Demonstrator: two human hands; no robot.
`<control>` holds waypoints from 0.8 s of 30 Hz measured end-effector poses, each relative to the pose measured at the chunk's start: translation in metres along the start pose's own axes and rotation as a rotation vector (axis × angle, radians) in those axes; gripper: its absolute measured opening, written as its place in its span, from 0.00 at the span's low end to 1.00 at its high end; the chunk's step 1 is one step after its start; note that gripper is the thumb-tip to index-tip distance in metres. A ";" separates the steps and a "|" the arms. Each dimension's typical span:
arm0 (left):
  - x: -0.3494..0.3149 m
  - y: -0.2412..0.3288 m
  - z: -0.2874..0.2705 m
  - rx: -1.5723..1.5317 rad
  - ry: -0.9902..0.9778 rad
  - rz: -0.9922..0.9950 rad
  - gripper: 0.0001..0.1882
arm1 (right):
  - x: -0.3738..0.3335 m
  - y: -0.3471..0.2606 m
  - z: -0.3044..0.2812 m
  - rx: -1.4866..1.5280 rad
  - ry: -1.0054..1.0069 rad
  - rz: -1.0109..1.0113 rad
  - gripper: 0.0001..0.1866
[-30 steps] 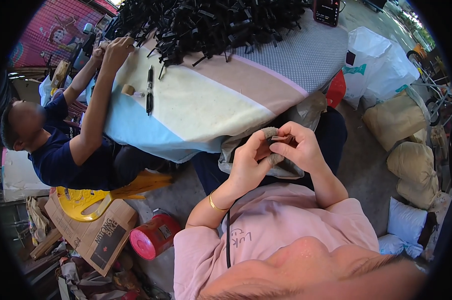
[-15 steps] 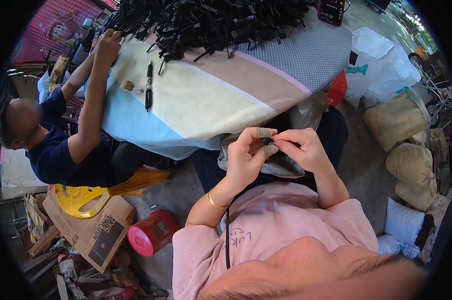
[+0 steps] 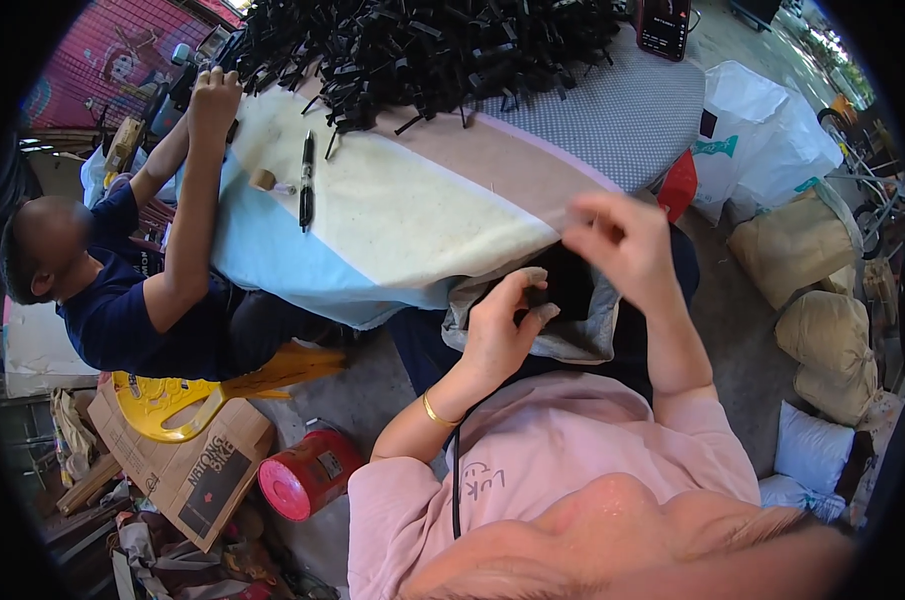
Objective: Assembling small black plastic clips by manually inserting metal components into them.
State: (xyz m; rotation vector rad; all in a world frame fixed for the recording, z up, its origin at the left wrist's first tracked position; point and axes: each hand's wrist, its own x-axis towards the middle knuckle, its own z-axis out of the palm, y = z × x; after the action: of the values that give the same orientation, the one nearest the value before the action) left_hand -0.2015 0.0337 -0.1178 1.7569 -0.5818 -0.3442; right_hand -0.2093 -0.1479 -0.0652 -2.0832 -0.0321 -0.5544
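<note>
My left hand (image 3: 504,325), with tape wrapped round its thumb and forefinger, is curled above an open grey bag (image 3: 582,345) on my lap. Something small and dark shows between those fingers, too unclear to name. Beyond it to the right, my right hand (image 3: 627,245) is raised over the near edge of the cloth-covered table (image 3: 412,220). Its fingers are bent and smeared by motion, so what they hold, if anything, does not show. The bag's inside is dark. A large heap of short black strips (image 3: 422,60) lies at the table's far side.
A black pen (image 3: 306,180) and a small tan roll (image 3: 263,179) lie on the table; a phone (image 3: 662,28) stands at its far right. Another person (image 3: 102,290) sits at the left, hands at the table edge. A red bucket (image 3: 310,472) and flattened cardboard (image 3: 187,470) are on the floor.
My right hand has parted from my left and moved up and to the right, over the table edge. My left hand has dropped slightly, and more of the bag's opening shows.
</note>
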 end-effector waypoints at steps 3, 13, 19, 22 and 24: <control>0.001 -0.003 0.003 0.218 -0.078 0.132 0.22 | 0.052 0.015 0.001 -0.387 0.285 -0.080 0.11; 0.002 0.003 -0.002 0.141 -0.197 0.114 0.22 | 0.122 0.060 -0.007 -0.604 0.153 0.083 0.16; 0.015 0.000 -0.012 -0.908 -0.208 -0.167 0.25 | 0.047 0.002 -0.009 -0.063 0.067 -0.037 0.05; 0.027 0.004 -0.014 -1.081 -0.155 -0.066 0.30 | 0.003 -0.012 0.003 0.022 -0.089 -0.194 0.04; 0.033 0.016 -0.017 -1.058 -0.147 -0.052 0.31 | -0.015 -0.010 0.009 -0.007 -0.148 -0.247 0.06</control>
State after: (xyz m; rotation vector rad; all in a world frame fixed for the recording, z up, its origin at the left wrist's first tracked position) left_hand -0.1684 0.0261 -0.0952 0.7288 -0.3413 -0.6715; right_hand -0.2221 -0.1321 -0.0671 -2.1374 -0.3780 -0.5469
